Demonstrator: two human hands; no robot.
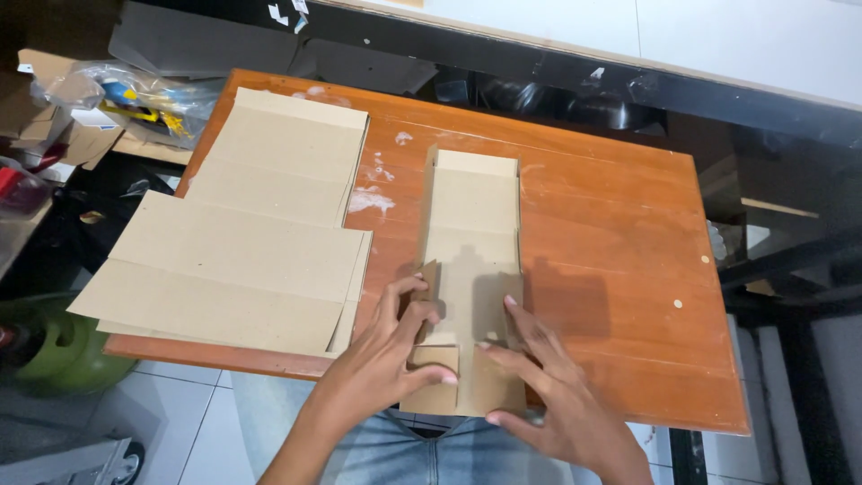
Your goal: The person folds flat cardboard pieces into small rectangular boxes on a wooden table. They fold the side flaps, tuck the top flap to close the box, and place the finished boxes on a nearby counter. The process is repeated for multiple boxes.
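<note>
We see the cardboard box blank (471,260) lying lengthwise on the orange wooden surface (611,269), its near end at the near edge; our left hand (391,359) lies on its near left part, fingers (440,380) spread flat and the thumb against a raised side flap (429,280); our right hand (548,395) presses the near right part, fingers splayed wide, gripping nothing; a stack of flat cardboard sheets (260,224) lies just to the left; plastic bags (135,99) sit at the far left, off the surface.

Wooden table (611,269) under cardboard sheets (251,233)
</note>
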